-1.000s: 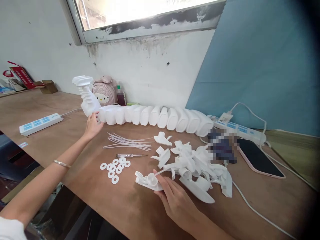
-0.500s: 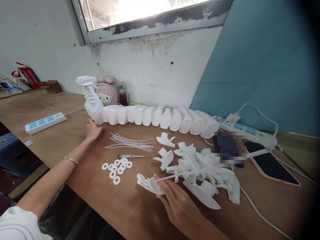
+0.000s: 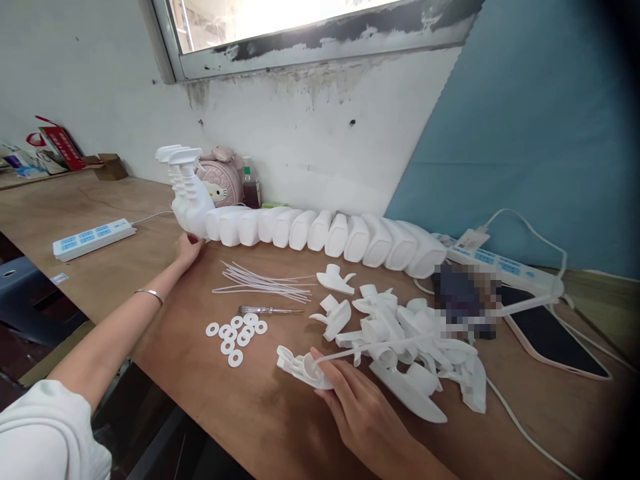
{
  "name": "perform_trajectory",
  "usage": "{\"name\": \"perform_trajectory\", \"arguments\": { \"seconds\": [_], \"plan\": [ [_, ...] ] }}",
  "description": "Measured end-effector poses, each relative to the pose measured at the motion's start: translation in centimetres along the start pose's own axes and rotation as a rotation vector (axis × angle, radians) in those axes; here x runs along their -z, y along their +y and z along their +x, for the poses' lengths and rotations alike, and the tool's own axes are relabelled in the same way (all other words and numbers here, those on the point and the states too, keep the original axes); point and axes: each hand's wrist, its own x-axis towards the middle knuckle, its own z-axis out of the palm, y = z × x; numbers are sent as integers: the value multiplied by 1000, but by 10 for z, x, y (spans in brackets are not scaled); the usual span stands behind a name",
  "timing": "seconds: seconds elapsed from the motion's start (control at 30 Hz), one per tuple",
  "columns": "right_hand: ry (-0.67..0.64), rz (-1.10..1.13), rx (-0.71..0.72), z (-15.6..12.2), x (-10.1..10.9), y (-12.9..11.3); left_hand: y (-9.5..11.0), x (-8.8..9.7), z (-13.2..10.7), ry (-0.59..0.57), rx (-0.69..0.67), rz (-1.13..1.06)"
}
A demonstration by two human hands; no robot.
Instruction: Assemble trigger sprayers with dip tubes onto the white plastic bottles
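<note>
My left hand (image 3: pixel 189 249) reaches to the left end of a long row of nested white plastic shells (image 3: pixel 300 230). Its curled fingers press against the lower part of the end piece (image 3: pixel 193 212), which stands up with a ribbed neck; the fingertips are partly hidden. Nearer to me, my right hand (image 3: pixel 363 400) pinches a small white plastic part (image 3: pixel 303 368) with a cupped hollow. A long white plastic strip (image 3: pixel 400 340) runs from that part to the right, over a pile of similar white parts (image 3: pixel 415 317).
Flat white rings (image 3: pixel 235 358), a clear-handled screwdriver (image 3: pixel 270 310) and thin white strips (image 3: pixel 263 283) lie between my hands. Two loose white parts (image 3: pixel 334 317) sit beside the pile. Power strips (image 3: pixel 94 239), a phone (image 3: pixel 555 333), a pink bag (image 3: pixel 220 180) and a bottle (image 3: pixel 251 188) stand around them.
The upright end piece has turned and shifted slightly at my left hand. My right hand still holds the small white part. The whole view has moved a little.
</note>
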Motion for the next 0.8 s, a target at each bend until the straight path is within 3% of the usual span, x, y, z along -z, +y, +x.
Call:
{"name": "perform_trajectory", "arguments": {
  "seconds": [0.17, 0.43, 0.57, 0.8],
  "plan": [
    [19, -1, 9, 2, 2, -2, 5, 3, -10, 12, -122, 20],
    [12, 1, 4, 3, 4, -4, 36, 3, -40, 170, -462, 67],
    [-12, 15, 2, 3, 5, -4, 44, 1, -29, 210, -561, 94],
    [-16, 12, 0, 4, 7, -4, 51, 10, -6, 99, -646, 254]
  ]
}}
